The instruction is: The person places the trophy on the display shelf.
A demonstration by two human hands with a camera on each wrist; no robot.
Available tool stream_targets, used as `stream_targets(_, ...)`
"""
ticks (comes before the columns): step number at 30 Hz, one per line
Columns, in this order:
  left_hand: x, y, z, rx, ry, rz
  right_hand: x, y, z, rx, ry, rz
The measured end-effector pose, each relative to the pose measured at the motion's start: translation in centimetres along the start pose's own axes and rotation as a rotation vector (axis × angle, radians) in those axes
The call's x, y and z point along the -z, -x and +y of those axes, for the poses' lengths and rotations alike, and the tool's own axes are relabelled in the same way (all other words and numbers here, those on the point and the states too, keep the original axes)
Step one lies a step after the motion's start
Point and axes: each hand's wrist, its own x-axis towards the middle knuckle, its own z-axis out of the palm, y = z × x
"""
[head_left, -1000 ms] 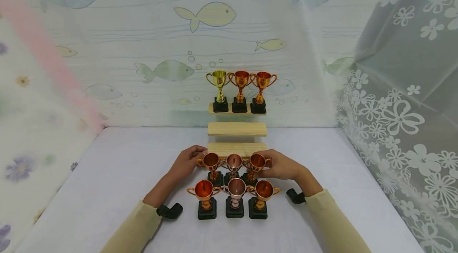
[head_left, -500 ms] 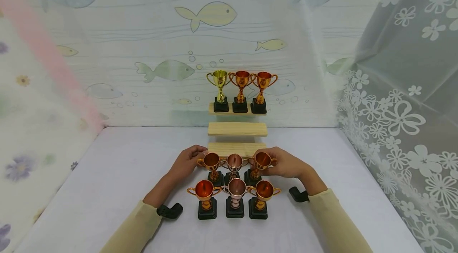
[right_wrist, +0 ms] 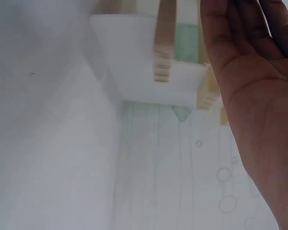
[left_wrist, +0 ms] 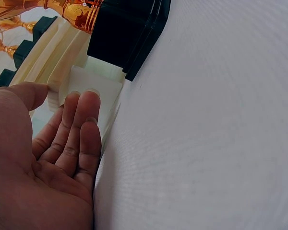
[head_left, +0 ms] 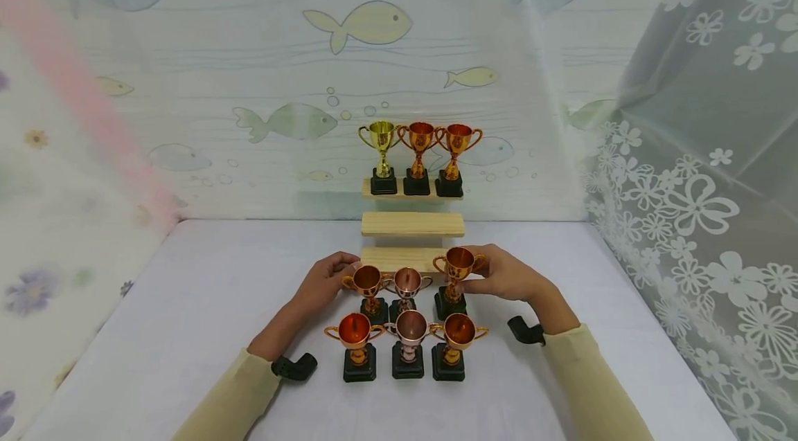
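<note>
My right hand (head_left: 508,275) holds a bronze-coloured trophy cup (head_left: 459,262) by its stem, its black base raised off the table before the lowest step of a wooden display rack (head_left: 405,259). In the right wrist view, the right hand's palm (right_wrist: 259,96) shows and the cup is out of sight. My left hand (head_left: 324,286) grips the lowest step's left end; the left wrist view has its thumb (left_wrist: 33,93) against the board's end and fingers beside the white support (left_wrist: 89,79). A bronze cup (head_left: 368,281) and a rose-coloured cup (head_left: 408,282) stand close in front of the rack.
Nearer stand a red-gold cup (head_left: 354,330), a silvery-pink cup (head_left: 411,327) and an orange-gold cup (head_left: 459,330) in a row. A yellow-gold cup (head_left: 382,136) and two orange cups fill the top step. The middle step (head_left: 411,224) is bare wood. Curtains hang around the white table (head_left: 249,254).
My right hand has drawn the bronze cup rightward from its row, then lifted it upward toward the rack. The left hand stays in place on the rack.
</note>
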Motion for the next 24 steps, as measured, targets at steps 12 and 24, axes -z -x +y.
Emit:
stream_targets(12,-0.1,0.1,0.1,0.008,-0.006,0.007,1.0,-1.2,-1.9,-0.005,0.013,0.008)
stream_targets(24,-0.1,0.0,0.2,0.016,-0.017,0.013,2.1,-4.2,-4.6,-0.033,0.093,0.013)
